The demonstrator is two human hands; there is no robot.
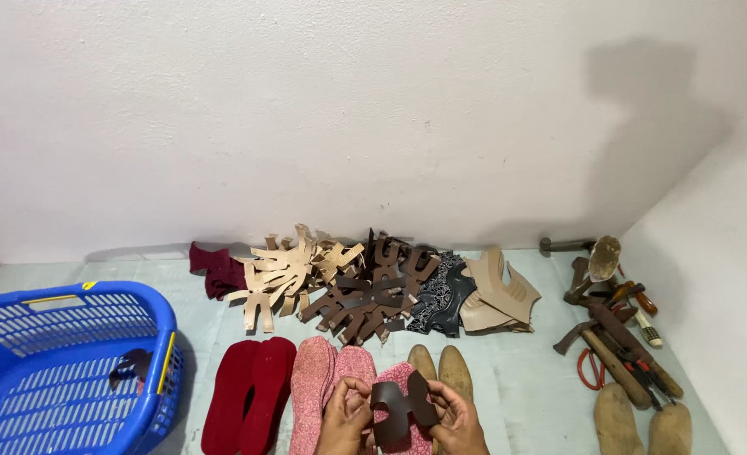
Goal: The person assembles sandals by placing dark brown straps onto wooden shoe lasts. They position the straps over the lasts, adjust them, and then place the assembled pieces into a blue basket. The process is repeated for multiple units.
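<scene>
1. The brown cut piece is held up at the bottom middle of the view, between both hands, just above the pink insoles. It is a flat, notched leather shape with arms sticking out to each side.
2. The left hand is closed on the piece's left edge, thumb on top and fingers behind. The right hand is pinched on the right edge the same way. The hands sit close together with only the piece between them.
3. Judgement: a thin, floppy cut like this handles best gripped near its edges, as here, so the middle stays flat and visible. Pulling the two sides gently apart should keep the arms from curling.
4. Judgement: pinching too hard at a narrow arm could crease or stretch it, so grip the broader parts.
5. Under the hands lie pink insoles, with red insoles to their left and tan soles to their right.
6. Farther back along the wall sits a row of cut stacks: beige pieces, brown pieces, black patterned pieces and tan pieces. A dark red cloth lies at the left end.
7. A blue basket stands at the left, one dark cut piece inside it.
8. Tools and two wooden lasts lie at the right.
</scene>
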